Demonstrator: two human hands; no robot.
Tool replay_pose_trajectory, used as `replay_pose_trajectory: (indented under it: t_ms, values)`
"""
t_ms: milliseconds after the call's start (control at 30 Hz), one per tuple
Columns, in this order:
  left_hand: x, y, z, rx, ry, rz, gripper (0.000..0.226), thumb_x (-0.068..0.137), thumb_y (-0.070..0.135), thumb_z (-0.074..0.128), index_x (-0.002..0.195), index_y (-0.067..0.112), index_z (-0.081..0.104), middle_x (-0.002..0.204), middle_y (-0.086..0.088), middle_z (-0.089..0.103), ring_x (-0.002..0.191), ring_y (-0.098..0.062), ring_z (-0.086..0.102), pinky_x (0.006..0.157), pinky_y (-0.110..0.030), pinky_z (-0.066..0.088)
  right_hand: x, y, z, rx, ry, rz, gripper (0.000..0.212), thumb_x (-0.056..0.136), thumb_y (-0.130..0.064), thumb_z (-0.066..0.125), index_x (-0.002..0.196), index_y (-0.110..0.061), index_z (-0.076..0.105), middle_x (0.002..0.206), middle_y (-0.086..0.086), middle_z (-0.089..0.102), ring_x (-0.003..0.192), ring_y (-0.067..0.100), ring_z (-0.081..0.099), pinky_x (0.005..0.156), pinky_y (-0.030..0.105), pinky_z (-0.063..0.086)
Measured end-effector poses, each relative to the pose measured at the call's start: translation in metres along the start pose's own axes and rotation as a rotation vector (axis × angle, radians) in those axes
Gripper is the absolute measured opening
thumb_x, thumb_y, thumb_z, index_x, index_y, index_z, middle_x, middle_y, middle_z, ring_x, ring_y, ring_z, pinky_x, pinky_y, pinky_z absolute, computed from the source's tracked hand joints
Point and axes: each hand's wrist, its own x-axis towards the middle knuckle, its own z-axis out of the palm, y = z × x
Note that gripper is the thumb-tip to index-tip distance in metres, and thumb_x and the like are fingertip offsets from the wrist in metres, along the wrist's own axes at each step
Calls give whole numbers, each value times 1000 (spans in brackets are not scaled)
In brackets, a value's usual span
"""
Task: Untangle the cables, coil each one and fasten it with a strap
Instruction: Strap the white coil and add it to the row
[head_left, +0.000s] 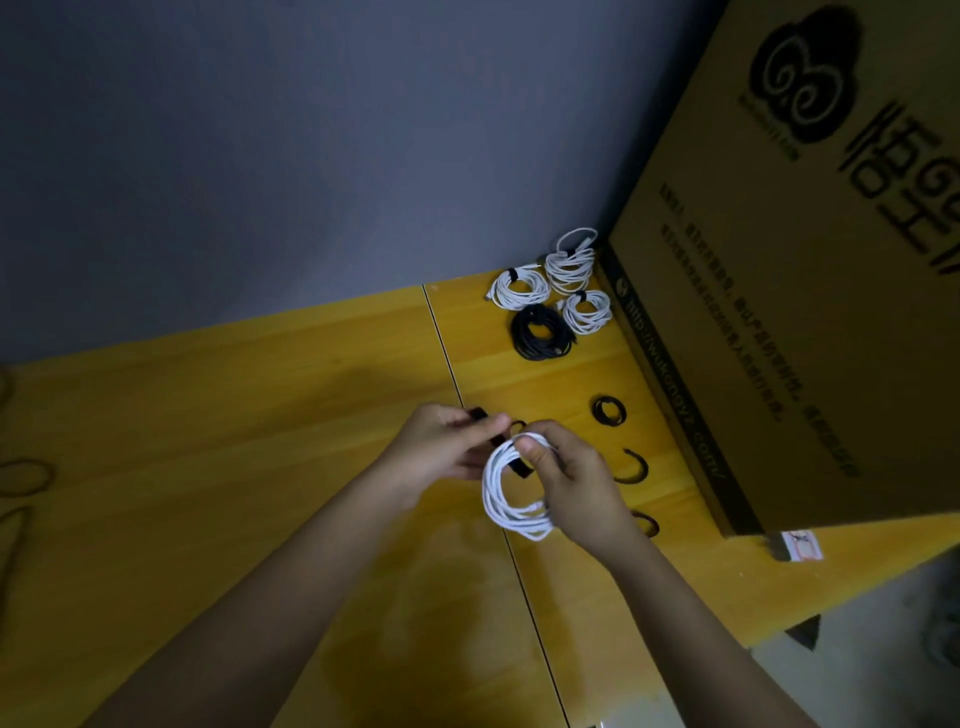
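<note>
both hands, left hand (441, 441) and right hand (576, 483), grip one white coil (506, 499); four strapped coils (543, 332) behind.

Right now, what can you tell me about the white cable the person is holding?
The white cable is a thin, smooth-looking cord wound into a roundish coil of several loops. It is held above the yellow table, tilted rather than flat. The right hand grips its right side, thumb pressed on the top of the coil. A black strap crosses the loops near the top, and the left hand pinches the strap's far end. Its plugs are not clearly visible.
</note>
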Motion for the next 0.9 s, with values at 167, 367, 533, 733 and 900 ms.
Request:
replay_pose_trajectory:
  t_ms: [167, 367, 533, 733, 900]
  values:
    - [-18, -5, -13, -13, -40, -16, 18, 90, 21, 64, 95, 6, 71, 90, -10, 74, 79, -15, 72, 65, -20, 55, -9, -3, 20, -41, 55, -2, 15, 100, -30, 45, 98, -33, 59, 75, -16, 64, 67, 1, 59, 57, 18, 43]
    - [-34, -8, -25, 21, -22, 23, 15, 84, 5, 69, 93, 16, 74, 84, -6, 73, 80, -13, 65, 70, -22, 51, -7, -15, 35, 128, 13, 85, 33, 102, -31, 37, 130, -27, 55, 103, 1, 68, 67, -4, 58, 61, 13, 44]
    - [-34, -16, -39, 0, 94, 110, 12, 86, 14, 69, 92, 20, 76, 80, -9, 74, 76, -13, 62, 77, -29, 45, -6, -17, 41, 254, -97, 13, 47, 103, -14, 37, 133, -50, 35, 89, -12, 57, 63, 22, 47, 58, 34, 40]
    - [-32, -25, -59, 90, 164, 178, 12, 89, 10, 65, 92, 15, 75, 75, 3, 74, 78, -2, 65, 79, -20, 46, 4, -10, 63, -147, 55, -340, 13, 94, -24, 52, 106, -27, 56, 114, -10, 45, 107, 3, 49, 83, 16, 42]
    - [-31, -32, -70, 144, 130, 211, 13, 93, 14, 61, 93, 15, 74, 65, 10, 69, 68, 2, 62, 70, -13, 44, 12, -14, 71, -154, 75, -328, 8, 92, -27, 59, 95, -21, 65, 113, -13, 52, 115, -4, 46, 88, 13, 38]
